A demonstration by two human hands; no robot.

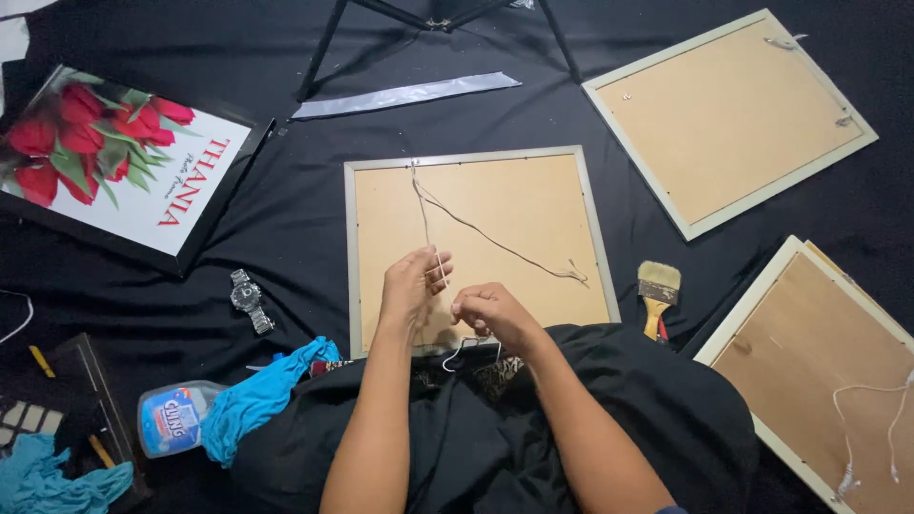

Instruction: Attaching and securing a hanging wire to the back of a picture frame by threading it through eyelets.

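A person is sitting over a frame (476,249) that is lying face down on a black cloth (286,228). Both hands are working at a thin string (476,228) on the brown back of the frame.

The left hand (411,286) is pinching the string, with its fingers (440,268) closed on it near the frame's lower middle. The right hand (490,309) is curled shut just beside it, and it seems to be gripping the same string (the tips are hidden, so it is hard to be sure). From the hands, the string is running up to the top edge of the frame and out toward its right side.

Near the left arm a spray bottle (174,417) is lying on its side, with a blue liquid in it. A blue rag (262,395) is lying just beside the bottle.

A watch (249,299) is lying left of the frame. A brush (657,295) is lying to the right. Two more frames (728,119) (809,362) are lying face down at the right. A picture of red tulips (124,162) is lying at the left.
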